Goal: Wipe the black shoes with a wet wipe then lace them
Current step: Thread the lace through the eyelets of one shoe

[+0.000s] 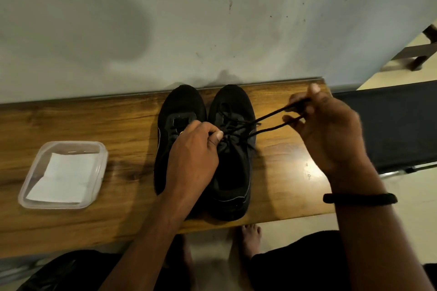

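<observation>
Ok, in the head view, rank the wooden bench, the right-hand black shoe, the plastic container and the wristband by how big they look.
1. Wooden bench, largest by far.
2. Right-hand black shoe and plastic container: they look about alike, so no ranking between them.
3. Wristband, smallest, though it sits nearest the camera.

A wooden bench (118,123) carries two black shoes (236,172) and a plastic container (30,186).
</observation>
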